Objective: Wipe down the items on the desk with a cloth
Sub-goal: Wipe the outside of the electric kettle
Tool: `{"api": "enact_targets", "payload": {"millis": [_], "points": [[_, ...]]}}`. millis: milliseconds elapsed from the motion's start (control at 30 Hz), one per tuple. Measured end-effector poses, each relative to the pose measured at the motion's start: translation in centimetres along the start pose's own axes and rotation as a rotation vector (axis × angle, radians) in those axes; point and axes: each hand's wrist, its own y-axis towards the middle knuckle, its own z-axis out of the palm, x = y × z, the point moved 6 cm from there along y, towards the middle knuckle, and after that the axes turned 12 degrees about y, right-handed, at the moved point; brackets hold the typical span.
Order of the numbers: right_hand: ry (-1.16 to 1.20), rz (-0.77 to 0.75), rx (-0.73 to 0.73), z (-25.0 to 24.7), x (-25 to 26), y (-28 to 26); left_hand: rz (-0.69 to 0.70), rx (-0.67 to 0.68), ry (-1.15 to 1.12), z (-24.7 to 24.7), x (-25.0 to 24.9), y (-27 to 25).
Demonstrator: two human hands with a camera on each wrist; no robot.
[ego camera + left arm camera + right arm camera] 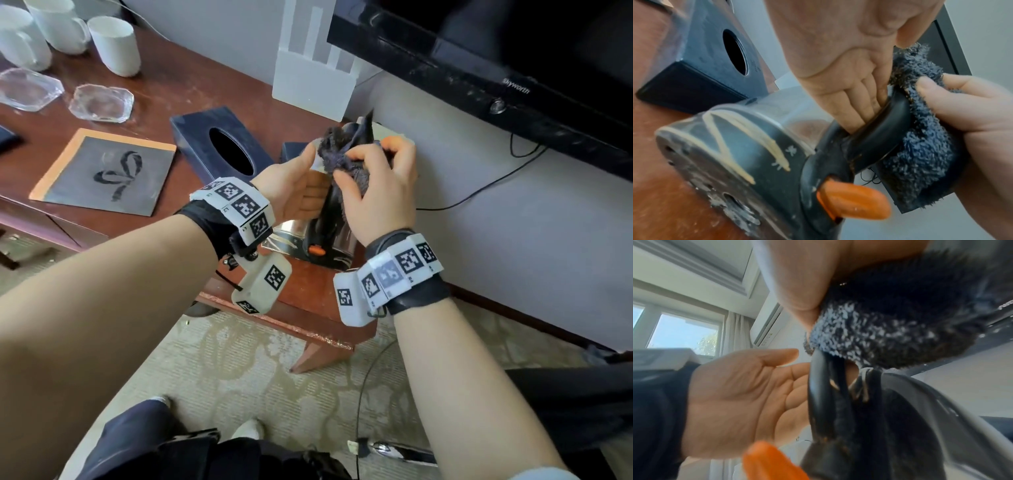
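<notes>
Starting at the left of the brown wooden desk (191, 85), three white ceramic mugs (114, 44) stand near the back edge, with two clear faceted glass ashtrays (101, 102) just in front of them: all hard, breakable pieces, best lifted by handle or rim while wiped. Nearer lies one flat grey card with an orange border (106, 171), light and stiff. Beside it sits one dark blue tissue box with an oval hole (219, 144). Further right, one stainless-steel electric kettle with a black handle and orange switch (760, 139) is tilted off the desk; its polished body looks slippery, so the handle is the sound place to hold. The left hand (294, 188) has its fingers curled through that handle, thumb up. The right hand (380, 185) pinches one dark fluffy terry cloth (342, 154), soft and limp, pressing it against the handle's top.
</notes>
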Motion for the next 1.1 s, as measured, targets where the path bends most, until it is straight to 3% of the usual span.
{"api": "enact_targets", "payload": {"millis": [167, 300, 533, 700, 867, 967, 1100], "points": [[0.085, -0.042, -0.078, 0.5, -0.3, -2.2, -0.013, 0.04, 0.0, -0.1, 0.6, 0.1], [0.096, -0.112, 0.056, 2.2, -1.3, -5.8, 0.056, -0.003, -0.038, -0.7, 0.5, 0.0], [-0.048, -0.272, 0.142, 2.1, -1.3, -4.9, 0.154, -0.085, 0.37, -1.4, -0.2, -1.2], [0.096, 0.051, 0.072, -0.8, -3.4, 0.0, 0.154, -0.071, 0.514, -1.9, 0.3, -1.9], [0.032, 0.081, 0.057, -2.3, -3.1, -0.4, 0.188, -0.235, 0.639, -3.5, -0.3, -2.2], [-0.115, 0.155, 0.085, -1.9, -3.9, -1.2, 0.207, -0.279, 0.733, -4.0, -1.2, -2.4], [-0.196, 0.14, 0.137, -0.8, -3.1, -0.5, 0.224, -0.321, 0.903, -3.6, -2.3, -2.6]]}}
